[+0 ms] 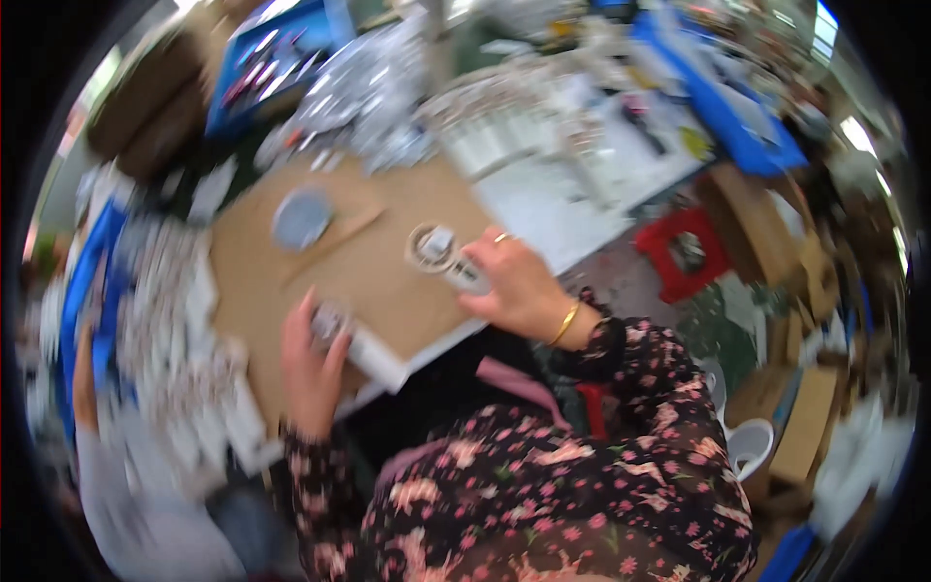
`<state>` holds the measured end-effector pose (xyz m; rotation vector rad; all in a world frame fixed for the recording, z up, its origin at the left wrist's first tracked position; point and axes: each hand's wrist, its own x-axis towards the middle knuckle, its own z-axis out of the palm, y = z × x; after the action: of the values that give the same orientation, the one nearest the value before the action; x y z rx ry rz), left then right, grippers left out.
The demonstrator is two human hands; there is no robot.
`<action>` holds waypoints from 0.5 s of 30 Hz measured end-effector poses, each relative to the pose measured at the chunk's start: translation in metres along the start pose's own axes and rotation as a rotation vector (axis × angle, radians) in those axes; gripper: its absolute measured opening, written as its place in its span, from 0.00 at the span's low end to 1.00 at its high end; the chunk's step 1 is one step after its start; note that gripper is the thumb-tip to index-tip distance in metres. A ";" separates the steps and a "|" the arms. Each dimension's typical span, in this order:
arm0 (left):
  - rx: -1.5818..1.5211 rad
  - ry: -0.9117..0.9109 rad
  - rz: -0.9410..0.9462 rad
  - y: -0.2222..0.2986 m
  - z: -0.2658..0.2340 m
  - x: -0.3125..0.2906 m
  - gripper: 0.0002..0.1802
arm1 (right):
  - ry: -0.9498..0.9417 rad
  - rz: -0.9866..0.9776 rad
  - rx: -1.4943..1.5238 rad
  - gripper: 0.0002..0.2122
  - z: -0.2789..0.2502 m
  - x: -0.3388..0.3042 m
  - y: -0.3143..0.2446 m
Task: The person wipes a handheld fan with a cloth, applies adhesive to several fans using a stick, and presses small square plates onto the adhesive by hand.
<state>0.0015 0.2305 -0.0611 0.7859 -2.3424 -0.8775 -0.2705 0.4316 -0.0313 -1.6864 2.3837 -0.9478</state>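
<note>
Right grip (512, 286) is closed around the pale handle of a ring-headed piece (433, 246), with the round end poking out over the brown board (369, 281), probably so it's left uncovered. Left grip (312, 369) has thumb and finger either side of a greyish round thing (331, 318) by the board's near edge; too blurry for me to tell if it's actually pinched.

Containers: past the left grip there's a blue tray (338, 21) with shiny pinkish and dark bits in it, and beside that, clear bags (364, 92), contents a blur. Grey round thing (302, 219) just beyond that grip? Tub or disc, no clue.
</note>
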 end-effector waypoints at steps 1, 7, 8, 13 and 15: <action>0.017 -0.009 0.005 0.025 -0.002 0.009 0.38 | -0.065 -0.031 0.059 0.20 0.003 -0.002 -0.011; -0.007 0.051 -0.007 0.051 -0.011 -0.003 0.36 | -0.174 -0.052 0.130 0.21 0.033 0.007 -0.048; 0.019 0.055 0.001 0.052 -0.013 -0.005 0.36 | -0.193 -0.063 0.142 0.21 0.036 0.006 -0.052; 0.037 0.033 0.013 0.047 -0.025 -0.008 0.36 | -0.204 -0.063 0.194 0.22 0.042 0.006 -0.071; 0.021 0.023 0.006 0.043 -0.032 -0.008 0.36 | -0.205 -0.074 0.245 0.23 0.046 0.007 -0.077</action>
<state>0.0126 0.2492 -0.0114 0.7922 -2.3367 -0.8386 -0.1911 0.3890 -0.0264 -1.6968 2.0006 -0.9780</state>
